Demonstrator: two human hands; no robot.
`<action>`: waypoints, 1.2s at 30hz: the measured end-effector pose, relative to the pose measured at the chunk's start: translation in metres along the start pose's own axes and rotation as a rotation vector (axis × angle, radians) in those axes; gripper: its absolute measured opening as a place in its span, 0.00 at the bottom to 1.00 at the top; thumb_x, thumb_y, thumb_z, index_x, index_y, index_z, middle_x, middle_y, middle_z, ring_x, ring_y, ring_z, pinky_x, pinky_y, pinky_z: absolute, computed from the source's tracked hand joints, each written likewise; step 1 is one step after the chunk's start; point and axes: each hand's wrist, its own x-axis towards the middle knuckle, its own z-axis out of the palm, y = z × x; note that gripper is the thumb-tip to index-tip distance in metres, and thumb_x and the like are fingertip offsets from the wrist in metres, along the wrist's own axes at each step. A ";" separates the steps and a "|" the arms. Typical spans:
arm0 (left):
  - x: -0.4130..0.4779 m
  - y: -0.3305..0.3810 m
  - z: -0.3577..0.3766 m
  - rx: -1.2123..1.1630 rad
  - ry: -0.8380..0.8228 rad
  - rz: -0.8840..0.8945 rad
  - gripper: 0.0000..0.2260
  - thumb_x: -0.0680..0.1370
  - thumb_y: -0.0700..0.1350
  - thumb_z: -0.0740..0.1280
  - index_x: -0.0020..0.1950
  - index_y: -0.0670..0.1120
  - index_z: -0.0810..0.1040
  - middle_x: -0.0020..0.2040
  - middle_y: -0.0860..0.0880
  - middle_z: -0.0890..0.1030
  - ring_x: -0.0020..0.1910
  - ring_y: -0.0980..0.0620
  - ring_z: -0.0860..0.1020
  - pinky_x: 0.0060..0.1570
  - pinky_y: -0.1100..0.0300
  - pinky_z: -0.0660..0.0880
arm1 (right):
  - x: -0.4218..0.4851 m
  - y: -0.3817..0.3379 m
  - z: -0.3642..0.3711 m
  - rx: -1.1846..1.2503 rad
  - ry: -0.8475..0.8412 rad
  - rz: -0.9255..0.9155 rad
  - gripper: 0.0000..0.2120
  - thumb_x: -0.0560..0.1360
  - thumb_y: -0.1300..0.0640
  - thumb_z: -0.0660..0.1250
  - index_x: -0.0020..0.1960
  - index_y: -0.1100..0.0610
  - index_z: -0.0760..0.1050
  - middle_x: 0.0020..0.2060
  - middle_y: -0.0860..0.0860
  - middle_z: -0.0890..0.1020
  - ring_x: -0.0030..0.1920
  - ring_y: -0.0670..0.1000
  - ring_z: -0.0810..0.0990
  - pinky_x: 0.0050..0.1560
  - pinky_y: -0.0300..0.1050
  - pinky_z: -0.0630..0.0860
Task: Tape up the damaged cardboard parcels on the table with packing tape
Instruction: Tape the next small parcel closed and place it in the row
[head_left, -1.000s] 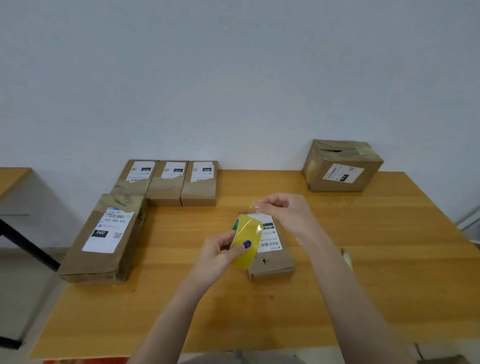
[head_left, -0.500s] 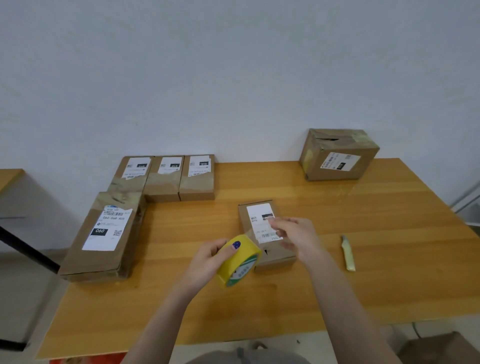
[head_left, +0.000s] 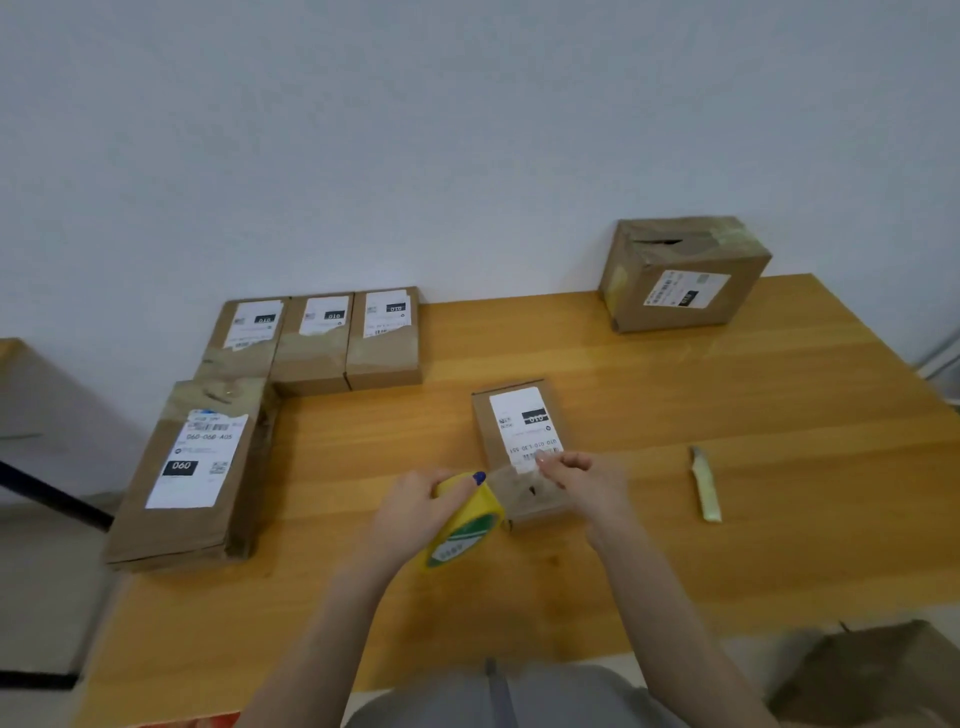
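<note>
A small flat cardboard parcel (head_left: 514, 415) with a white label lies in the middle of the wooden table (head_left: 727, 405). My left hand (head_left: 415, 506) grips a yellow roll of packing tape (head_left: 465, 525) just left of the parcel's near end. A clear strip of tape (head_left: 511, 478) stretches from the roll over that near end. My right hand (head_left: 582, 480) pinches the strip's free end above the parcel's label edge.
Three small parcels (head_left: 317, 338) stand in a row at the back left, with a long parcel (head_left: 192, 473) in front of them. A bigger box (head_left: 680, 275) sits at the back right. A yellow-green utility knife (head_left: 705, 484) lies right of my hands. A brown box (head_left: 872, 670) is on the floor.
Both hands came down from chest height to the parcel. The tape strip has been pulled out from the roll and now spans the parcel's near end.
</note>
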 end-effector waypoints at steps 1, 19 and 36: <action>0.001 -0.003 0.002 0.098 0.014 -0.018 0.14 0.80 0.55 0.61 0.51 0.49 0.81 0.34 0.56 0.77 0.34 0.56 0.76 0.32 0.62 0.69 | 0.003 -0.001 0.000 0.004 0.034 -0.027 0.08 0.73 0.56 0.73 0.38 0.55 0.77 0.37 0.47 0.81 0.41 0.44 0.77 0.49 0.40 0.70; 0.058 0.003 0.009 0.833 -0.084 -0.146 0.24 0.78 0.66 0.54 0.62 0.51 0.76 0.46 0.50 0.79 0.44 0.50 0.79 0.35 0.60 0.72 | 0.045 0.046 0.009 -0.272 0.236 -0.101 0.10 0.75 0.50 0.70 0.42 0.57 0.79 0.37 0.48 0.81 0.38 0.47 0.79 0.38 0.38 0.74; 0.059 -0.002 0.025 0.858 -0.133 -0.151 0.24 0.79 0.64 0.52 0.57 0.49 0.78 0.35 0.53 0.70 0.39 0.51 0.76 0.29 0.63 0.67 | 0.054 0.068 0.005 -0.555 0.240 -0.166 0.08 0.75 0.44 0.68 0.40 0.46 0.75 0.40 0.47 0.81 0.45 0.50 0.79 0.46 0.53 0.79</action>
